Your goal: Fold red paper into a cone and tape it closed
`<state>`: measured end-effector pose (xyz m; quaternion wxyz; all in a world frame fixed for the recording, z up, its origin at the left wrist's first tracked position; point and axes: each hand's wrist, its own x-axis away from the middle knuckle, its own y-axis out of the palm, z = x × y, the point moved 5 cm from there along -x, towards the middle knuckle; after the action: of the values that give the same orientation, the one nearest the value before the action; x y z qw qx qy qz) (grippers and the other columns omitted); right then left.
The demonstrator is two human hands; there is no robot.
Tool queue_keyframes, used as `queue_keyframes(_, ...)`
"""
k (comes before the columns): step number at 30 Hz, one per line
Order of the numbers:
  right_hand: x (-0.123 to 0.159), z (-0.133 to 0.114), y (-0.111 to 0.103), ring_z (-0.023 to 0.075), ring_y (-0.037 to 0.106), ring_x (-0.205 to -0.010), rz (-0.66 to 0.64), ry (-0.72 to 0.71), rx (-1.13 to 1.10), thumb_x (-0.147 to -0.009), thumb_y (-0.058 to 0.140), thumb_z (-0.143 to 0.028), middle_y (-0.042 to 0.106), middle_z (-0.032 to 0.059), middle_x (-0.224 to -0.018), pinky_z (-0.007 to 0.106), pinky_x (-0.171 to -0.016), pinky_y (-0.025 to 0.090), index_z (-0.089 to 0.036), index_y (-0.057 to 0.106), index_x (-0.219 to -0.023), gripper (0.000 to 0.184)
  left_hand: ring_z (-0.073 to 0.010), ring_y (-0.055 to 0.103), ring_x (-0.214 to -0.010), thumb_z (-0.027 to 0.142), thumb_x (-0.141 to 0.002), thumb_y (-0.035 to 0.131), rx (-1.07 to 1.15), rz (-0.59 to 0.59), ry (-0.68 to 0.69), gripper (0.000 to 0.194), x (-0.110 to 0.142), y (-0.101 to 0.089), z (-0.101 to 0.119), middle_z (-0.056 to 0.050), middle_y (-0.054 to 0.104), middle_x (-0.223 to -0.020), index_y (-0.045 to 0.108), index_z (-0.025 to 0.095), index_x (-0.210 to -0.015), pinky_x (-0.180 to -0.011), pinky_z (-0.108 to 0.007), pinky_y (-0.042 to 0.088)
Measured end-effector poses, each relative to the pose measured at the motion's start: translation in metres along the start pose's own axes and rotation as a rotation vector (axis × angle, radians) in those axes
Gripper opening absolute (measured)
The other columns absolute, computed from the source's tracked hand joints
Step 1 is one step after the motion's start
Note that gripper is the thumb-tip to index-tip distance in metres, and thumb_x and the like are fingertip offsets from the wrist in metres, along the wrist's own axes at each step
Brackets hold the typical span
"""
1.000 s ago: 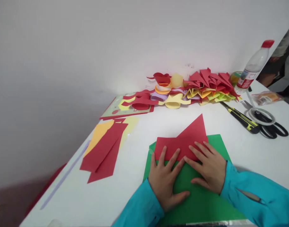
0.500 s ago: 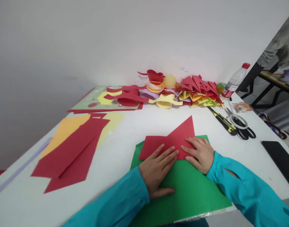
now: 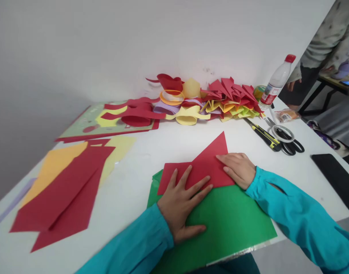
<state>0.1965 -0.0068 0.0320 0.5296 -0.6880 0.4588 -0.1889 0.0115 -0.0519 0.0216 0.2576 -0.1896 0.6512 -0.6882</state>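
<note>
Folded red paper [image 3: 210, 160] lies on a green sheet [image 3: 231, 213], one pointed corner sticking up and away from me. My left hand [image 3: 182, 205] rests flat with spread fingers, its fingertips on the red paper's lower left part and its thumb over the green sheet. On the paper's right side lies my right hand [image 3: 238, 169], palm down, fingers stretched out and close together. Neither hand grips anything. Part of the red paper's right edge is hidden under the right hand.
Red and yellow sheets [image 3: 68, 190] lie at left. Paper crafts [image 3: 188, 106] line the wall. At right are a utility knife [image 3: 264, 137], scissors [image 3: 291, 146], a tape roll [image 3: 283, 134], a bottle [image 3: 277, 83] and a black flat object [image 3: 335, 180]. A person [image 3: 319, 49] stands beyond.
My left hand's fingers have spread wider on the red paper. My right hand's fingers have drawn together, nearer the paper's right edge. The view has shifted slightly; a person shows more at right.
</note>
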Motion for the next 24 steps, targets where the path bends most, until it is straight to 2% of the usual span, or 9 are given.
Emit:
queue_keyframes(7, -0.002, 0.012, -0.002, 0.0185, 0.047, -0.113, -0.009, 0.059, -0.106, -0.092, 0.032, -0.032, 0.060, 0.0046, -0.119, 0.040, -0.092, 0.026, -0.024, 0.050, -0.125, 0.038, -0.0463, 0.002, -0.133, 0.074, -0.066, 0.041, -0.038, -0.018, -0.013, 0.088, -0.002, 0.000, 0.003, -0.002, 0.035, -0.144, 0.030, 0.026, -0.139, -0.099, -0.069, 0.002)
queue_keyframes(11, -0.002, 0.013, -0.001, 0.0188, 0.046, -0.114, -0.021, 0.084, -0.125, -0.091, 0.035, -0.037, 0.060, 0.0049, -0.118, 0.040, -0.092, 0.026, -0.023, 0.051, -0.124, 0.039, -0.0460, 0.004, -0.133, 0.073, -0.067, 0.041, -0.045, -0.019, -0.010, 0.087, -0.003, 0.000, 0.004, -0.003, 0.035, -0.144, 0.031, 0.025, -0.139, -0.099, -0.069, 0.005)
queue_keyframes(16, -0.002, 0.008, -0.002, 0.0217, 0.044, -0.116, -0.038, 0.085, -0.094, -0.087, 0.040, -0.052, 0.058, 0.0066, -0.123, 0.042, -0.092, 0.026, -0.020, 0.048, -0.127, 0.052, -0.0465, 0.004, -0.132, 0.073, -0.066, 0.042, -0.042, -0.020, -0.006, 0.087, -0.003, 0.001, 0.004, -0.004, 0.035, -0.144, 0.031, 0.026, -0.138, -0.098, -0.069, 0.005)
queue_keyframes(21, -0.001, -0.004, 0.000, 0.0251, 0.040, -0.118, -0.074, 0.117, 0.047, -0.082, 0.041, -0.062, 0.051, 0.0073, -0.130, 0.045, -0.094, 0.025, -0.021, 0.044, -0.130, 0.063, -0.0472, 0.005, -0.132, 0.075, -0.066, 0.041, -0.009, -0.014, -0.025, 0.088, -0.003, 0.001, 0.004, -0.003, 0.035, -0.144, 0.029, 0.028, -0.139, -0.097, -0.070, 0.005)
queue_keyframes(24, -0.001, -0.014, 0.001, 0.0257, 0.040, -0.116, -0.044, 0.154, 0.125, -0.079, 0.040, -0.066, 0.052, 0.0085, -0.128, 0.045, -0.095, 0.025, -0.021, 0.045, -0.130, 0.068, -0.0468, 0.004, -0.132, 0.075, -0.066, 0.041, 0.006, -0.009, -0.037, 0.087, -0.004, 0.001, 0.004, -0.003, 0.035, -0.144, 0.026, 0.030, -0.140, -0.097, -0.070, 0.003)
